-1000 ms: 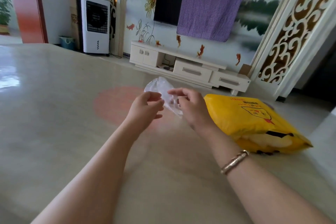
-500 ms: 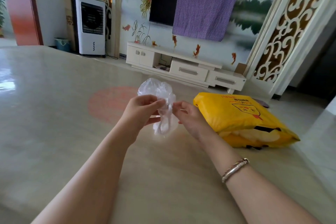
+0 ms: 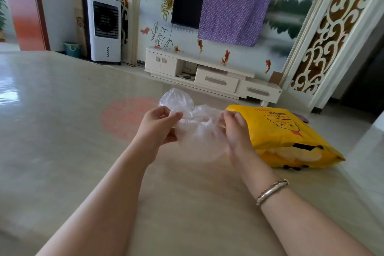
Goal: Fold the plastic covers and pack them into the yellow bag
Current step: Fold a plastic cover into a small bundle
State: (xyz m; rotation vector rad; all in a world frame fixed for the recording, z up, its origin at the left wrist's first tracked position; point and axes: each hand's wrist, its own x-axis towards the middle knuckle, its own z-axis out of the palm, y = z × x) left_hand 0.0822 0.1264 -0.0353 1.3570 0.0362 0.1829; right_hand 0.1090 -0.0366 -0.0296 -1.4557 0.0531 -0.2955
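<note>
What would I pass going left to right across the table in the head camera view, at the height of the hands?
Pink patch on the table → left hand → clear plastic cover → right hand → yellow bag. Both hands pinch the cover, held up between them.

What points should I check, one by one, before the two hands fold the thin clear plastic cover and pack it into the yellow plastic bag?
1. Left hand pinches one edge of the thin clear plastic cover: ok.
2. Right hand pinches the opposite edge: ok.
3. Cover spread flat enough to fold: not ok, it is crumpled and puffed up.
4. Cover held above the glossy beige table, apart from it: ok.
5. Yellow plastic bag lies close beside the right hand: ok.
6. Bag mouth open and facing the hands: cannot tell.
</note>
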